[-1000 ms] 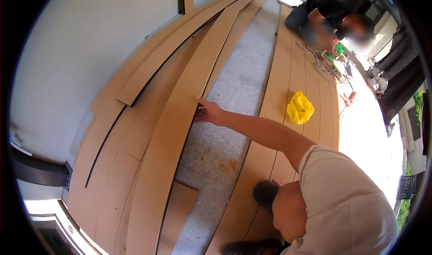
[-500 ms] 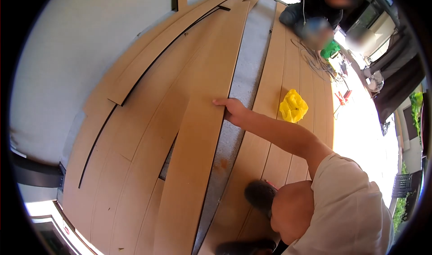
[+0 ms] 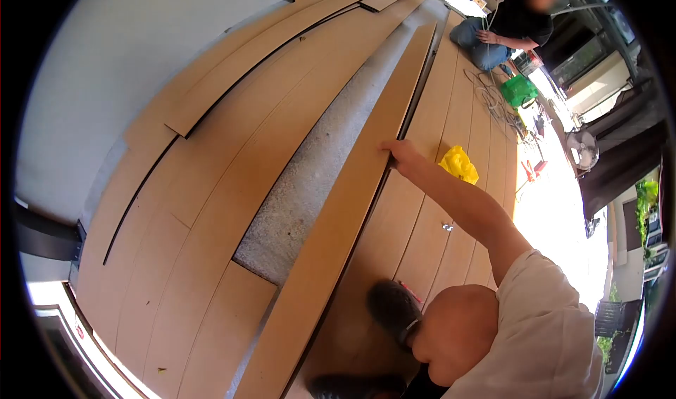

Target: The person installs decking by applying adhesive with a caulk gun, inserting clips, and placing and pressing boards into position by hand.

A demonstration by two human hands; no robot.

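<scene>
My right hand (image 3: 400, 155) grips the right edge of a long tan floor plank (image 3: 345, 219), thumb on the top face and the other fingers hidden below the edge. The plank lies lengthwise, its far end near the fitted boards on the right. To its left a strip of bare grey concrete (image 3: 310, 167) shows, bordered by laid planks (image 3: 232, 160). A short board end (image 3: 236, 307) meets this gap at the near side. My left hand is out of view.
A yellow plastic bag (image 3: 459, 165) and a small shiny metal piece (image 3: 448, 226) lie on the right-hand boards. Beyond are tangled cords (image 3: 489, 100), a green container (image 3: 519, 91), a fan (image 3: 583, 150) and a kneeling person (image 3: 517, 22). A black strip (image 3: 141, 198) lies left.
The held plank has moved right with my right hand, baring a wide strip of concrete on its left and covering the former gap on its right.
</scene>
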